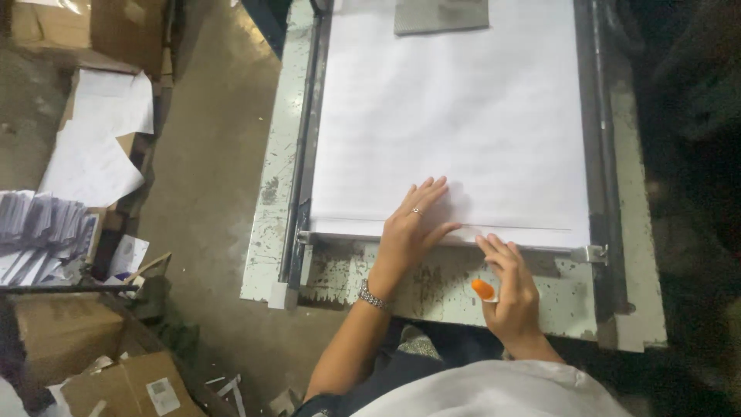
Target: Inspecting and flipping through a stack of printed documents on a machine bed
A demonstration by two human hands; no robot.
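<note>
1. Bare concrete floor [208, 154] fills the left of our view, with cardboard boxes [85, 371] and loose paper scraps along its edge.
2. On our worn, paint-chipped metal table [347, 278] lies a large stack of white paper sheets [455, 108], squared between a dark rail [305, 139] on the left and another on the right – it covers most of the tabletop.
3. Near the left edge of the view sits a bundle of cut paper strips [38, 224], well apart from the table.
4. A grey flat block [441, 15] rests on the far end of the stack.
5. Our left hand [409, 228] lies open and flat, fingers spread, pressing on the near edge of the stack; a ring and a metal bracelet [373, 296] show on it.
6. Our right hand [511, 289] touches the same near edge with its fingertips [488, 243] – just beside the left hand, fingers half curled around a small orange object [482, 289], whose kind we cannot tell.
</note>
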